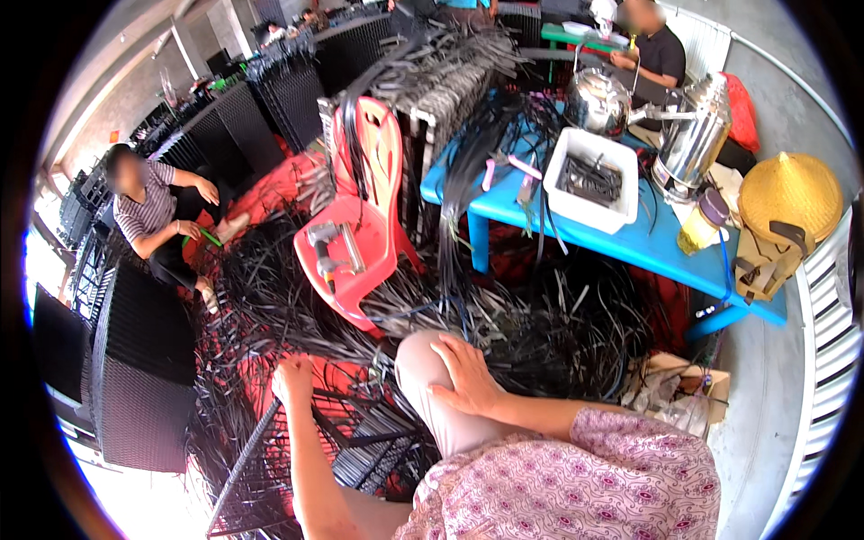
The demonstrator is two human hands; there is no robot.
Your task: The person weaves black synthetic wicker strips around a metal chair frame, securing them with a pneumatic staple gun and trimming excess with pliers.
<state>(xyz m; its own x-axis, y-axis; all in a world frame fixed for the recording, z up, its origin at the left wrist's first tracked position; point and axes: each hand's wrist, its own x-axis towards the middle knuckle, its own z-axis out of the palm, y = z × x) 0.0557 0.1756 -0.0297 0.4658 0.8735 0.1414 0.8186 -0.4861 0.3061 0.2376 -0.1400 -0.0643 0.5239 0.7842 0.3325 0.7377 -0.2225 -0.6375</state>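
Observation:
My left hand [292,380] is closed at the top corner of a black frame [243,467] that stands tilted in front of me. Dark strips run across part of this frame, and its lower end leaves the picture. My right hand [466,373] lies on my raised knee [416,369] with the fingers spread and nothing in them. Just beyond, a red plastic chair [382,171] carries a grey pneumatic nail gun [329,256] on its seat. Long black strips [513,337] cover the floor between the chair and my knee.
At the right, a blue table [594,236] bears a white bin [560,200] of dark pieces, a kettle [598,101], a steel flask [697,135] and a jar [702,225]. A straw hat [792,193] is beside it. A person [148,207] sits at the left near black woven panels [144,396].

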